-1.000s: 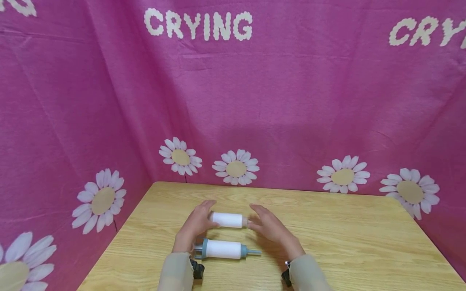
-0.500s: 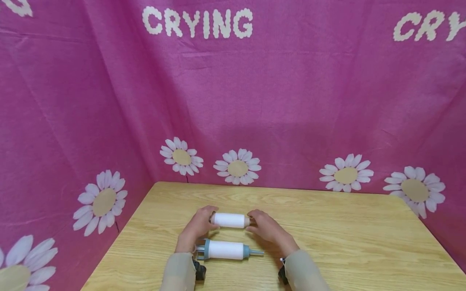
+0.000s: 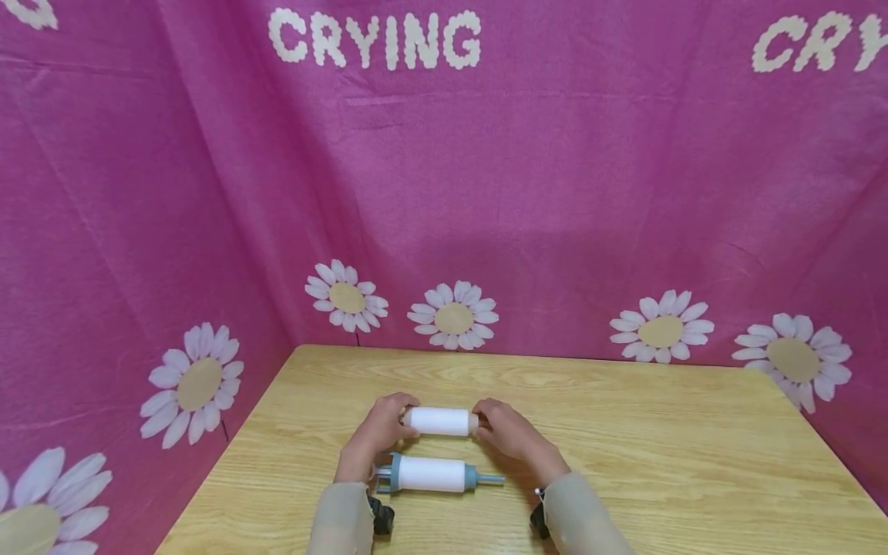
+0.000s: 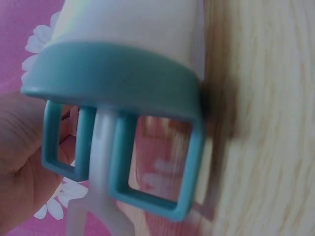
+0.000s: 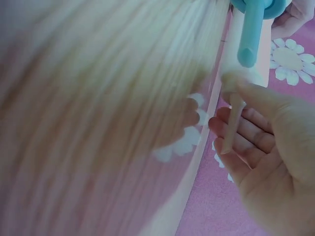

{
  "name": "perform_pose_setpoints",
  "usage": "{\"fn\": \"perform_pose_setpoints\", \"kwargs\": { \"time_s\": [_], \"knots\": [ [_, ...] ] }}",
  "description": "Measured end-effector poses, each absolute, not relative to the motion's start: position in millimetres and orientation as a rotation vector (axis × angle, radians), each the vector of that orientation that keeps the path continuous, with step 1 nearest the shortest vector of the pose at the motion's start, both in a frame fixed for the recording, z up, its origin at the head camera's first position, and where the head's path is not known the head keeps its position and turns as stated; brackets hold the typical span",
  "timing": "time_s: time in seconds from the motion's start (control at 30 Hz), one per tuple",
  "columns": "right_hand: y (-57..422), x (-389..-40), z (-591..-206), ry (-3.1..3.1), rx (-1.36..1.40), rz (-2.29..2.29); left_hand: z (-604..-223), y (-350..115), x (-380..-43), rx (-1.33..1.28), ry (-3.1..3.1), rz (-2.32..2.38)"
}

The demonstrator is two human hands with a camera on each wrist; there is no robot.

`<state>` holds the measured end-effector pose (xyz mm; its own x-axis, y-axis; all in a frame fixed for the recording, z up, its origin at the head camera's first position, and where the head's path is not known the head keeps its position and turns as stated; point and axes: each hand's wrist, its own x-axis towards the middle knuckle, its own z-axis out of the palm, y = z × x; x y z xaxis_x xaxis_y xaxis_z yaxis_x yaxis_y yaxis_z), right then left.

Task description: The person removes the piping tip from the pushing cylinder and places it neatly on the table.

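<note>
Two toy syringes with white barrels lie crosswise on the table, one behind the other. My left hand (image 3: 378, 432) grips the handle end of the far beige-ended toy syringe (image 3: 440, 421), thumb toward me and fingers behind. At its other end, my right hand (image 3: 512, 433) holds the tip, with the thumb on the beige shoulder and fingers curled around the nozzle (image 5: 233, 128) in the right wrist view. The nearer, teal-ended toy syringe (image 3: 432, 474) lies untouched between my forearms. Its teal collar (image 4: 118, 78) hides most of the far syringe in the left wrist view.
The wood-grain table (image 3: 666, 455) reaches back to a pink curtain (image 3: 541, 169) with printed daisies and lettering. Another curtain side hangs along the left. Black wrist devices (image 3: 382, 516) sit at my sleeve cuffs.
Both hands have closed in on the far toy syringe's ends; the right hand's fingers were spread wide before. The teal-ended syringe stays in its place on the table.
</note>
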<state>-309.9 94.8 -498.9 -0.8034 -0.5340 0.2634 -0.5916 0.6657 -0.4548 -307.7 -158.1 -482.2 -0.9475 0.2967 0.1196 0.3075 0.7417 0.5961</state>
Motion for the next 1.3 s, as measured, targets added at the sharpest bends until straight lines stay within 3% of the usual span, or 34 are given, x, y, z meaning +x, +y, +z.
{"fn": "perform_pose_setpoints", "kwargs": {
  "time_s": [0.43, 1.3],
  "knots": [
    [99.9, -304.2, -491.2, -2.789, 0.823, 0.981, -469.1, -156.1, -299.9, -0.492, -2.880, -1.074],
    [143.7, -279.4, -475.6, -2.569, 0.688, 1.205, -434.5, -126.7, -285.8, -0.745, -2.734, -0.905]
  ]
}}
